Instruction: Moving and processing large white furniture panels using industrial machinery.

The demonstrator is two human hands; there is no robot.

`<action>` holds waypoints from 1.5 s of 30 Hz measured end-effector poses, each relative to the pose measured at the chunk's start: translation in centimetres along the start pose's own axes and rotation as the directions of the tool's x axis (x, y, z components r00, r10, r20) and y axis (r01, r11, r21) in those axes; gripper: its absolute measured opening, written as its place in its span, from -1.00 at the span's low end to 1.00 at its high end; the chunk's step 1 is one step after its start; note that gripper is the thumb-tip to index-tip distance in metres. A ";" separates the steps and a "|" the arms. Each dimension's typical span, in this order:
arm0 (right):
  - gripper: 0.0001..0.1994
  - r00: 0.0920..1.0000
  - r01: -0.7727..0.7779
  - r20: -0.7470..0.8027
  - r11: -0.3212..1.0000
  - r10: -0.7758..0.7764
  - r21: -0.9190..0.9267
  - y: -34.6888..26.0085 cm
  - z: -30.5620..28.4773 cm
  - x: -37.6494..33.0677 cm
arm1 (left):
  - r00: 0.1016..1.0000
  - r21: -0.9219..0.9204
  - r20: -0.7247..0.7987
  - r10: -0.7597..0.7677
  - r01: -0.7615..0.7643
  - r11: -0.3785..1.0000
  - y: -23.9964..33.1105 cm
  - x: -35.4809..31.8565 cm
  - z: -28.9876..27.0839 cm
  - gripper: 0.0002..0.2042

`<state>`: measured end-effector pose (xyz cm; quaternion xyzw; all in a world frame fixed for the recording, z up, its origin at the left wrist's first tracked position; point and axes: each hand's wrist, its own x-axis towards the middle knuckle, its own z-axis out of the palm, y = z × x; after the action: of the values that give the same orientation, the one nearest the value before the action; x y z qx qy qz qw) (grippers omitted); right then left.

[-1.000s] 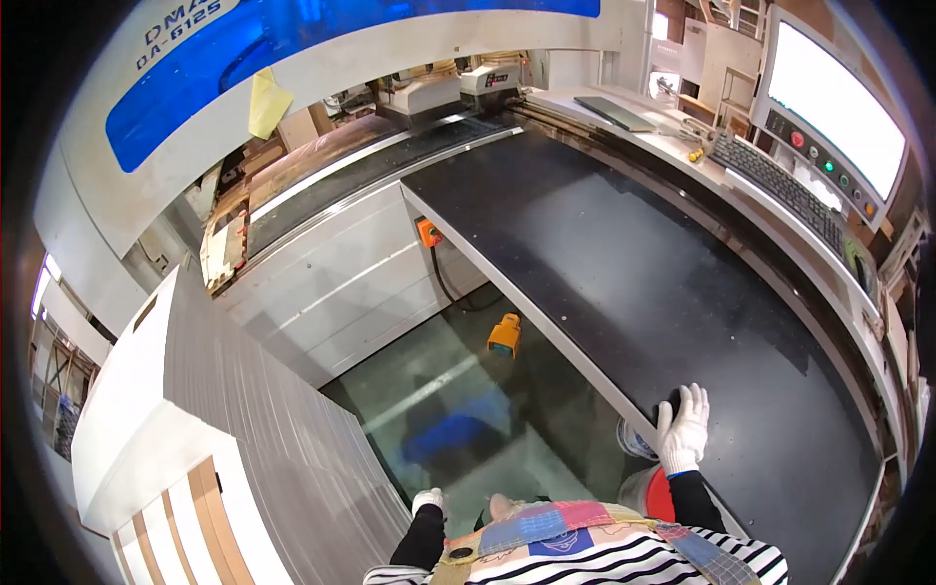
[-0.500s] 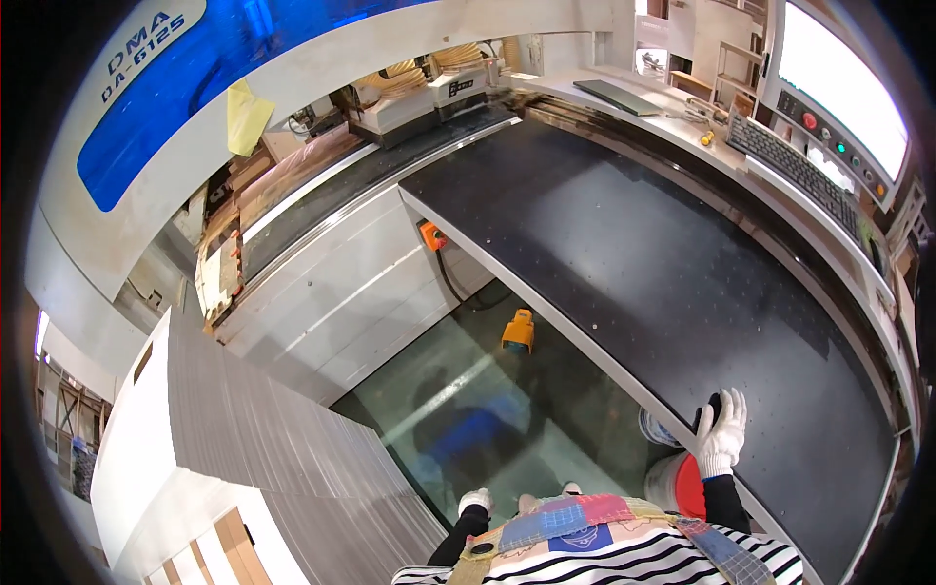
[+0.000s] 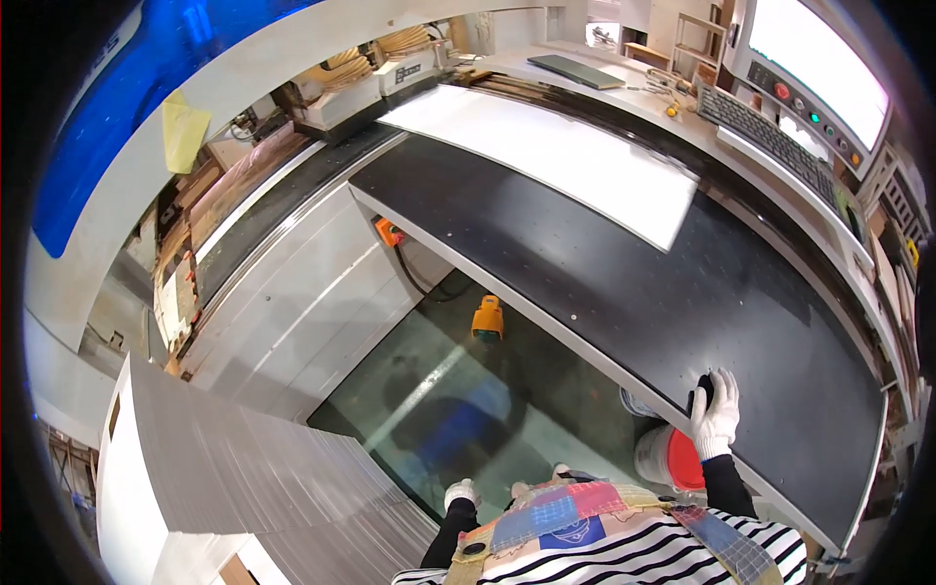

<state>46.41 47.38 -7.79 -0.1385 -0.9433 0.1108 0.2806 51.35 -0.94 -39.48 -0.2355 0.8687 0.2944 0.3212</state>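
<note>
My right hand (image 3: 718, 414), in a white knit glove, rests open near the front edge of a long black table (image 3: 585, 263), fingers stretched out flat. Something black shows beside its thumb side; whether it belongs to the glove I cannot tell. My left hand (image 3: 461, 492), gloved too, hangs low beside my body over the floor, its fingers curled in, and I see nothing in it. Across the far part of the black table lies a white rectangular board (image 3: 565, 146), well away from both hands.
A stack of thin boards (image 3: 253, 463) stands at my left. On the green floor is a yellow foot pedal (image 3: 487, 317). A red-lidded bucket (image 3: 673, 458) sits below the table near my right arm. Keyboard (image 3: 765, 141) and lit screen (image 3: 819, 63) stand at the far right.
The white board has come onto the far part of the black table, which was bare before. My view has shifted slightly. My right hand stays on the table and my left still hangs down.
</note>
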 end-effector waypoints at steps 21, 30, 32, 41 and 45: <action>-0.38 0.981 -0.176 0.040 0.951 0.192 -0.253 6.9 13.9 29.5 | 0.195 0.164 -0.781 0.593 -0.852 0.497 37.8 2.0 -33.1 -0.83; -0.31 0.922 -0.027 0.375 0.981 0.099 -0.192 -2.7 20.8 37.6 | 0.244 0.299 -0.506 0.827 -0.850 0.433 50.7 6.0 -38.6 -0.83; -0.30 0.929 0.007 0.368 0.988 0.052 -0.157 -3.0 19.5 36.3 | 0.250 0.254 -0.512 0.822 -0.870 0.423 50.9 7.2 -39.7 -0.84; -0.35 0.942 0.053 0.336 0.995 -0.021 -0.084 -4.2 11.1 24.4 | 0.205 0.402 -0.611 0.764 -0.751 0.523 46.2 14.4 -46.9 -0.77; -0.41 0.945 -0.314 -0.130 0.944 0.300 -0.103 -1.9 5.3 14.3 | 0.511 0.351 -0.631 0.584 -0.483 0.802 42.3 16.4 -51.4 -0.56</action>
<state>31.54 49.58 -4.43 -0.3071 -0.8978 0.0870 0.3036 -6.73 -8.34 -3.75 -0.0299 0.9689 0.2065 -0.1328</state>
